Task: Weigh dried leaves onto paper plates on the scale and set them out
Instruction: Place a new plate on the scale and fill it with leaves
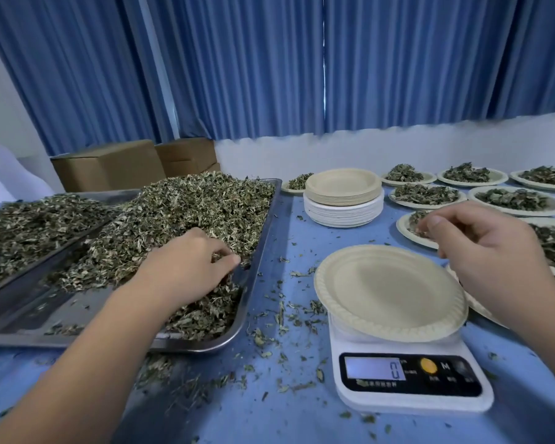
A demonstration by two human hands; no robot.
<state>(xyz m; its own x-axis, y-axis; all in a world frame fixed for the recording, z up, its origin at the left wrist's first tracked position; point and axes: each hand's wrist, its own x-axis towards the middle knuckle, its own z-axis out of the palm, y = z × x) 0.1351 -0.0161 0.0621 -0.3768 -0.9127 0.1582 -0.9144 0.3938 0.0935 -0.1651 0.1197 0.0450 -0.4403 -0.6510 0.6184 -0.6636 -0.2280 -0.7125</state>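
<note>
A white kitchen scale [410, 379] reads 0 and carries an empty beige paper plate [388, 293]. To its left a steel tray [257, 251] holds a heap of dried leaves [180, 213]. My left hand [189, 267] digs into the leaves at the tray's near right corner, fingers curled around a handful. My right hand [481, 241] hovers over the far right rim of the plate on the scale, fingers loosely curled with nothing visibly in them.
A stack of unused paper plates [343, 197] stands behind the scale. Several filled plates [426, 195] cover the table to the right. A second tray of leaves [23, 225] lies at far left. Cardboard boxes [109, 165] and blue curtains stand behind. Loose leaf bits litter the blue tabletop [289, 315].
</note>
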